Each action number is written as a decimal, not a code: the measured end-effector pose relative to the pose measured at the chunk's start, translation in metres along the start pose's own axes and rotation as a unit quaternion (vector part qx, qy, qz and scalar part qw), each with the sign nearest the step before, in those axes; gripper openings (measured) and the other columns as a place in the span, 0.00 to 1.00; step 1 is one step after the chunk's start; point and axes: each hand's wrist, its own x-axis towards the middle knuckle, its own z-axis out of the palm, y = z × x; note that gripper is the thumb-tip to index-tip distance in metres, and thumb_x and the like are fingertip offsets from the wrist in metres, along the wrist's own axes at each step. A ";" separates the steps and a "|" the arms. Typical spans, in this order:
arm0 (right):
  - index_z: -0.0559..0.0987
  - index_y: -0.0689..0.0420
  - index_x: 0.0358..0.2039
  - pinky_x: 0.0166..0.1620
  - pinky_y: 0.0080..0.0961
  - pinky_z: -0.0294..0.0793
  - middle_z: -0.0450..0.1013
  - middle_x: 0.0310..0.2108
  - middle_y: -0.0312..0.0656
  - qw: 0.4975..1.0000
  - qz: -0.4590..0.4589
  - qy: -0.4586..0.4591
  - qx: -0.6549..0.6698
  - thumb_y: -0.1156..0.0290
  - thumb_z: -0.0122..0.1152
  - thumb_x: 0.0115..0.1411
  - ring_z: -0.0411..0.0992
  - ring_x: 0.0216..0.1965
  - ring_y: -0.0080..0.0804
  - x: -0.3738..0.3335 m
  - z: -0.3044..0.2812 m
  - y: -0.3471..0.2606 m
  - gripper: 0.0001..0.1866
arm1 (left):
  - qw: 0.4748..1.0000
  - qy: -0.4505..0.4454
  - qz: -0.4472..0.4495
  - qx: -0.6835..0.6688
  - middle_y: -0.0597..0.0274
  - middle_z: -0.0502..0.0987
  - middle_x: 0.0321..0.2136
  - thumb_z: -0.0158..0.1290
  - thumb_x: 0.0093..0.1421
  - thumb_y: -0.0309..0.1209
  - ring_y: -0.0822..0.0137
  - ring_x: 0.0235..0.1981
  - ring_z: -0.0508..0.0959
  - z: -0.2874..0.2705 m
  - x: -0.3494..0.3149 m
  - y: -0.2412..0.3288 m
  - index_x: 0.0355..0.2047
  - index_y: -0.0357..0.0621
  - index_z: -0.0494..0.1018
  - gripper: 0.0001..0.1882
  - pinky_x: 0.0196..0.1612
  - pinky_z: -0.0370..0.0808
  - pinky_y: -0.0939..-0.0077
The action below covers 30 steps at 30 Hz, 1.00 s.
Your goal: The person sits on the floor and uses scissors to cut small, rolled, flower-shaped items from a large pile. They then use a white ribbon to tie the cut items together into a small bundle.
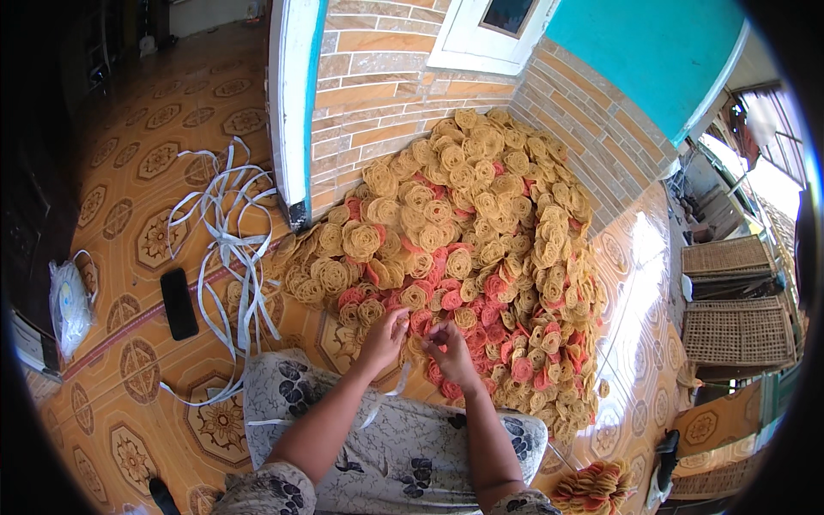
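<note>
Both my hands are raised over my lap, close together but apart, at the near edge of a big heap of rose-like spiral discs (429, 232), yellow and red, which look like dried crackers. The fingers of my left hand (382, 343) are pinched together. My right hand (452, 352) also has its thumb and fingers pinched, a little to the right. Whatever lies in either pinch is too small to make out. A thin white strip (400, 379) hangs just below and between the hands and trails onto the patterned cloth (343, 429) over my lap.
A tangle of white strips (232, 245) lies on the tiled floor at left, with a black phone (178, 304) beside it. Farther left is a clear plastic bag (70, 300). A bunch of discs (594, 487) sits at lower right. Woven racks (740, 330) stand at right.
</note>
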 end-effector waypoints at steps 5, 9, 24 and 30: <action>0.62 0.56 0.32 0.38 0.21 0.69 0.71 0.31 0.38 0.998 -0.045 0.039 0.002 0.82 0.63 0.56 0.67 0.33 0.21 0.021 0.015 0.003 0.16 | 0.958 -0.148 -0.239 -0.053 0.62 0.81 0.30 0.54 0.65 0.38 0.76 0.25 0.77 -0.012 0.002 -0.001 0.41 0.39 0.79 0.15 0.34 0.76 0.74; 0.60 0.56 0.30 0.36 0.21 0.68 0.71 0.29 0.39 0.996 -0.026 0.043 -0.067 0.82 0.62 0.56 0.65 0.31 0.21 0.043 0.022 0.004 0.17 | 0.993 -0.076 -0.064 0.056 0.60 0.82 0.30 0.55 0.64 0.36 0.75 0.26 0.78 -0.016 0.003 -0.009 0.40 0.37 0.79 0.14 0.33 0.75 0.76; 0.63 0.58 0.30 0.36 0.23 0.69 0.69 0.29 0.38 1.000 -0.020 -0.017 -0.008 0.81 0.57 0.60 0.68 0.32 0.23 0.070 0.035 0.026 0.11 | 0.990 0.002 -0.109 0.086 0.60 0.83 0.29 0.59 0.59 0.37 0.66 0.29 0.83 -0.015 0.007 -0.022 0.38 0.41 0.79 0.13 0.33 0.75 0.73; 0.70 0.60 0.40 0.42 0.36 0.69 0.71 0.32 0.47 0.912 -0.136 0.141 -0.360 0.80 0.61 0.54 0.71 0.37 0.43 0.080 0.033 0.035 0.14 | 0.992 0.033 -0.120 0.019 0.61 0.84 0.28 0.59 0.60 0.33 0.72 0.29 0.83 -0.018 0.008 -0.018 0.36 0.39 0.79 0.10 0.34 0.75 0.79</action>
